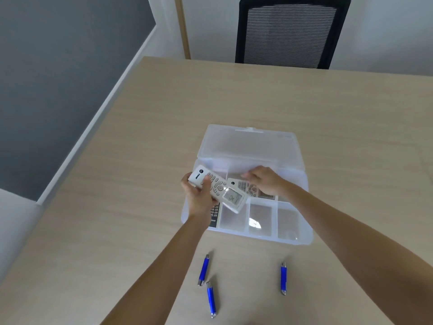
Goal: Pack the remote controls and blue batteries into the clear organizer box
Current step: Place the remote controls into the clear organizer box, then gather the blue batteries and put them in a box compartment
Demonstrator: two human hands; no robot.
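The clear organizer box [302, 240] lies open on the table, its lid [248, 144] folded back. My left hand [199, 198] grips a white remote with a small screen [220, 188], held tilted over the box's left side. My right hand [267, 181] rests on a second white remote [246, 187] lying in the long rear compartment. A third, darker remote [215, 213] lies in the left compartment, mostly hidden under my left hand. Three blue batteries lie on the table in front of the box: one [203, 269], one [211, 300], one [283, 277].
The light wooden table [140, 160] stretches wide on all sides of the box. A black mesh office chair [290, 31] stands at the far edge. The table's left edge drops to a grey floor [46, 90].
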